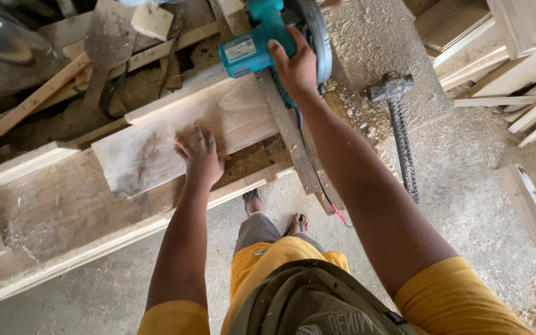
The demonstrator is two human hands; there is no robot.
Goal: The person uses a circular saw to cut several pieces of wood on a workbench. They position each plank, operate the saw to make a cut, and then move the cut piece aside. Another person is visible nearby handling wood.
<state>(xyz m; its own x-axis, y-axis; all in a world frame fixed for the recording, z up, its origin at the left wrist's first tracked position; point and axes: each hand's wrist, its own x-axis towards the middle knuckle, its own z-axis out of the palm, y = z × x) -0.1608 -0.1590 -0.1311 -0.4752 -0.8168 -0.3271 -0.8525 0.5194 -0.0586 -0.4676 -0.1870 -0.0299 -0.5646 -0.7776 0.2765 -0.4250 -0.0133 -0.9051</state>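
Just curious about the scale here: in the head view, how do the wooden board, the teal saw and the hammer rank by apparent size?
1. wooden board, largest.
2. and 3. teal circular saw and hammer: too close to rank; the saw is cut off by the frame's top edge.

Place: carpentry workshop, rough and dusty
Floor: concrete (466, 205) strewn with sawdust
Stock: planks (522, 68) stacked at the edge, offcuts (94, 74) piled behind the bench (63, 211)
Tools: teal circular saw (268, 37) on a board (175, 133), hammer (398, 118) lying nearby
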